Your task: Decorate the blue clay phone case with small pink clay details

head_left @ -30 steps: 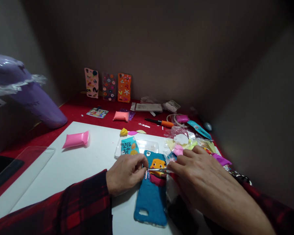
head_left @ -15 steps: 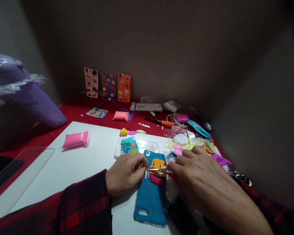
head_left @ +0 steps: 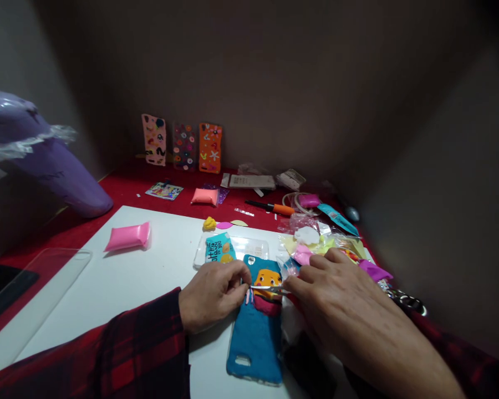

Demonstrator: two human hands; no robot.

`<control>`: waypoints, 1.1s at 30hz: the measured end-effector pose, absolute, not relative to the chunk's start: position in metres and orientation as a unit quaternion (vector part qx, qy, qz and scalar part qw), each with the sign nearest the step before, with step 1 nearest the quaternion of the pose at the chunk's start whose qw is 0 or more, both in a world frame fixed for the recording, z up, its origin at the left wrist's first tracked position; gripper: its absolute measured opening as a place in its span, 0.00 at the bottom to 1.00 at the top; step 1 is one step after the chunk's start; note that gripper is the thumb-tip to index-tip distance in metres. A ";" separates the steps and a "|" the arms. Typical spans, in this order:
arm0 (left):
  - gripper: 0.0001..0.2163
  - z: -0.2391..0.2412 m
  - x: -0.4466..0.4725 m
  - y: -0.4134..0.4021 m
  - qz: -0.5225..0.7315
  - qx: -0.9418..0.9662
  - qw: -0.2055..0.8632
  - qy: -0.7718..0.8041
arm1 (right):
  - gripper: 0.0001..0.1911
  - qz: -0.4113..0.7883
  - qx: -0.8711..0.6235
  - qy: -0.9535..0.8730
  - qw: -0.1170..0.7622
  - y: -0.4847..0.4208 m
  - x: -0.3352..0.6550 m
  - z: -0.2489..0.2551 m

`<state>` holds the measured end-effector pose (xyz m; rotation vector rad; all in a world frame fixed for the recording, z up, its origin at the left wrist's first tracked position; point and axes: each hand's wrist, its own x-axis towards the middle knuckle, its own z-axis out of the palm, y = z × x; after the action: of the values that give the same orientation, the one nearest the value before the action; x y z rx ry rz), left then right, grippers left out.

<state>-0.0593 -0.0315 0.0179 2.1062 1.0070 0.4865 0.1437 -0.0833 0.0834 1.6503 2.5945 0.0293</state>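
A phone case covered in blue clay [head_left: 253, 343] lies on the white board, with an orange cartoon face [head_left: 269, 277] and a dark pink shape on it. Above the face, my right hand [head_left: 332, 288] is closed on a small pair of scissors [head_left: 268, 287], their thin silver blades pointing left. The handles are mostly hidden by the fingers. My left hand [head_left: 218, 296] pinches finger and thumb together at the blade tips, over the case's left edge. Whatever sits in that pinch is too small to make out. Short pale strips [head_left: 249, 296] show just below it.
A clear case [head_left: 249, 246] with a blue card [head_left: 219, 247] lies behind. Wrappers and clay pieces [head_left: 307, 236] crowd the right side. A pink clay packet [head_left: 128, 236] is at left. Decorated cases [head_left: 210, 147] lean on the wall; an orange-handled tool [head_left: 283, 209] lies on red cloth.
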 end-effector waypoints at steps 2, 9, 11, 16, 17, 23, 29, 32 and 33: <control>0.04 0.018 -0.059 -0.031 0.189 0.820 0.370 0.393 | 0.06 0.016 0.534 0.845 0.032 -0.084 0.143 0.085; 0.04 0.013 -0.060 -0.031 0.206 0.809 0.383 0.395 | 0.03 0.029 0.526 0.850 -0.002 -0.086 0.147 0.089; 0.04 0.012 -0.061 -0.031 0.223 0.801 0.388 0.397 | 0.03 0.031 0.518 0.855 -0.010 -0.085 0.150 0.087; 0.04 0.013 -0.061 -0.031 0.248 0.784 0.408 0.397 | 0.04 0.048 0.501 0.864 -0.015 -0.086 0.151 0.086; 0.04 0.014 -0.060 -0.031 0.248 0.784 0.409 0.396 | 0.04 0.048 0.504 0.862 -0.013 -0.087 0.149 0.087; 0.04 0.014 -0.060 -0.031 0.255 0.784 0.404 0.396 | 0.06 0.037 0.526 0.850 0.015 -0.090 0.142 0.085; 0.04 0.013 -0.059 -0.031 0.258 0.783 0.404 0.396 | 0.05 0.053 0.519 0.853 0.008 -0.084 0.145 0.074; 0.04 0.013 -0.060 -0.031 0.256 0.783 0.406 0.396 | 0.05 0.061 0.525 0.849 0.001 -0.086 0.143 0.074; 0.04 0.013 -0.060 -0.031 0.257 0.782 0.408 0.396 | 0.05 0.060 0.528 0.847 -0.002 -0.087 0.142 0.075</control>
<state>-0.0598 -0.0308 0.0128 1.9706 0.9977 0.6468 0.1416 -0.0871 0.0752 1.6607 2.6641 0.1888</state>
